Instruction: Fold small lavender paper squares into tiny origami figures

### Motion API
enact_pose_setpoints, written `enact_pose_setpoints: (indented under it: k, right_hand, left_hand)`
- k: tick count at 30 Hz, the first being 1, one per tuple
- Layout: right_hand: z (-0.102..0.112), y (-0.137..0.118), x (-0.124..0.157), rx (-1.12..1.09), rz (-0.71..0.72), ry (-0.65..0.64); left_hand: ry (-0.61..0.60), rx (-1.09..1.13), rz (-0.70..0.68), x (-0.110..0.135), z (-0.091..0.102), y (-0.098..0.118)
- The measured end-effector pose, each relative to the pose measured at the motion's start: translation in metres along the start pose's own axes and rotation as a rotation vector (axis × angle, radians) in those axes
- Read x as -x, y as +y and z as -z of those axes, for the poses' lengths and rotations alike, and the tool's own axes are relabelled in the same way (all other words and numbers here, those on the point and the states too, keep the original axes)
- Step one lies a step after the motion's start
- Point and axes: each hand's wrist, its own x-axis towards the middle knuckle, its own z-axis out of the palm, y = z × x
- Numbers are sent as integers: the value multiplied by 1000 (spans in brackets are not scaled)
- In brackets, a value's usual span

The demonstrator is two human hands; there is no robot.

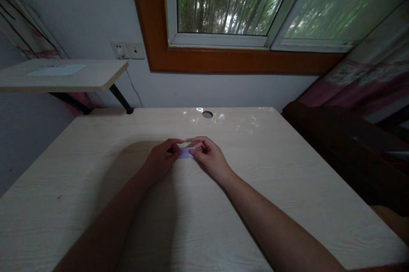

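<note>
A small piece of light purple paper is held between my two hands, over the far middle of the pale wooden table. My left hand pinches its left end, with the thumb on the near side. At the right end, my right hand grips it the same way, thumb and fingers closed on it. Both index fingers reach round behind the paper, their tips nearly meeting. Whether the paper is folded, I cannot tell; its ends are covered by my fingers.
A raised shelf on black legs stands at the table's back left, a pale sheet lying on it. Near the back edge is a round cable hole. Behind are wall sockets and a window; dark furniture stands right.
</note>
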Motion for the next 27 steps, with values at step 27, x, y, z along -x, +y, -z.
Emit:
enact_pose_setpoints:
  k: [27]
  right_hand:
    - [-1,-7,4,77,42,-5]
  left_hand:
    - [-38,133,53,3,-3,-4]
